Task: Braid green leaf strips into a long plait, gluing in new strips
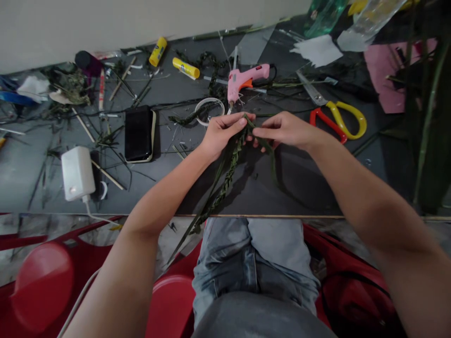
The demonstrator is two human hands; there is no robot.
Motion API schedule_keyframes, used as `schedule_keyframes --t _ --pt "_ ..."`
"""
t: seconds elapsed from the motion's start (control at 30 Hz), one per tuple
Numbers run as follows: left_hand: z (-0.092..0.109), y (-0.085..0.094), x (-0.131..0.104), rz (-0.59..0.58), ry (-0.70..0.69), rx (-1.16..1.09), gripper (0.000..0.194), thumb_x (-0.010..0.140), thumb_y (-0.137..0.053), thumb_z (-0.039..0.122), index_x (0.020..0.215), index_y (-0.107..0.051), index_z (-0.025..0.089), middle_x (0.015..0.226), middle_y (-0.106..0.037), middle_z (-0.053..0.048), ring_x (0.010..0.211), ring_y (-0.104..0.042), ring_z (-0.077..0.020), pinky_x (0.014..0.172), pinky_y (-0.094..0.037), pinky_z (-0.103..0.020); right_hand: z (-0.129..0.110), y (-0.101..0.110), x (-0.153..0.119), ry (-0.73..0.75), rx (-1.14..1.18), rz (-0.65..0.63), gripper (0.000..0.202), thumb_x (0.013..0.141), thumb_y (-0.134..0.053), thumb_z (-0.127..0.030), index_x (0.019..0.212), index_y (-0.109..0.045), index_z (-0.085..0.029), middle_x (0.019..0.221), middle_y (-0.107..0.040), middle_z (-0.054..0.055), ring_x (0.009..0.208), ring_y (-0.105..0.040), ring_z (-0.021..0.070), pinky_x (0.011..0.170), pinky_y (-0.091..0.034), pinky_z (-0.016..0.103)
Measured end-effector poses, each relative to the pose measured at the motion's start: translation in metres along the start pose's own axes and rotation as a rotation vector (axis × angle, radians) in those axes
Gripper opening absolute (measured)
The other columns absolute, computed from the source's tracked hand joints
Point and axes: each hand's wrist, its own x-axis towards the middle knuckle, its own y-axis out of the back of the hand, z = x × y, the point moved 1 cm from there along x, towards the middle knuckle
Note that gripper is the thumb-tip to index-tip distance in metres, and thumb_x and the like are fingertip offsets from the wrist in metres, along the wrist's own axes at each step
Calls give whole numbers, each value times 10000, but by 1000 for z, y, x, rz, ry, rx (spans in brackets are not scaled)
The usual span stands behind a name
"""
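Note:
A braid of green leaf strips [228, 177] hangs from my hands down past the table's front edge. My left hand [225, 133] pinches its upper end between thumb and fingers. Close by on the right, my right hand [283, 130] has its thumb and forefinger closed on a loose green leaf strip [272, 157] that joins the braid's top. The fingertips of both hands nearly meet there, and some are hidden behind the leaves. Just beyond my hands lie a pink glue gun [243, 80], nozzle toward me, and a white tape ring [210, 111].
Scissors with red and yellow handles [338, 119] lie right of my hands. To the left are a black phone [138, 134] and a white power adapter [78, 172] with its cable. Yellow glue sticks [186, 68], leaf scraps and a pink sheet [387, 77] are farther back.

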Motion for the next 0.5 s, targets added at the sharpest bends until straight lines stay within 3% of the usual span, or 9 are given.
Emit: schedule_keyframes --t 0.07,0.13,0.27,0.33,0.5 --pt "2 -2 -1 -1 -14 -61 283 869 -748 476 998 -788 227 923 -780 -6 814 -764 -164 650 -616 -268 -2 6 0 -27 103 -34 520 836 -726 -665 702 -681 -165 708 -709 61 604 -686 149 508 -550 236" --pt "3 -3 -3 -42 -1 -100 274 866 -748 485 936 -781 221 932 -775 3 845 -759 -159 698 -630 -281 -2 7 1 25 212 -96 522 825 -722 -690 782 -690 -171 794 -727 59 735 -720 162 639 -601 251" --pt "2 -5 -4 -62 4 -70 294 821 -794 510 851 -740 223 1008 -767 -6 1046 -741 -195 815 -632 -300 -1 -3 2 241 199 -27 462 607 -960 -474 846 -662 -215 913 -724 1 875 -700 145 821 -598 251" --pt "1 -5 -5 -62 -39 -78 310 807 -805 522 853 -724 226 1134 -751 -10 1140 -714 -204 856 -624 -296 -1 -13 1 285 170 1 443 608 -959 -452 818 -645 -221 924 -719 1 908 -690 150 846 -587 255" --pt "4 -8 -7 -127 -27 -82 341 802 -798 550 975 -743 260 1343 -684 -11 1181 -699 -219 873 -620 -301 0 -33 -1 298 159 -113 447 634 -918 -513 839 -652 -217 893 -715 15 966 -690 177 811 -575 263"
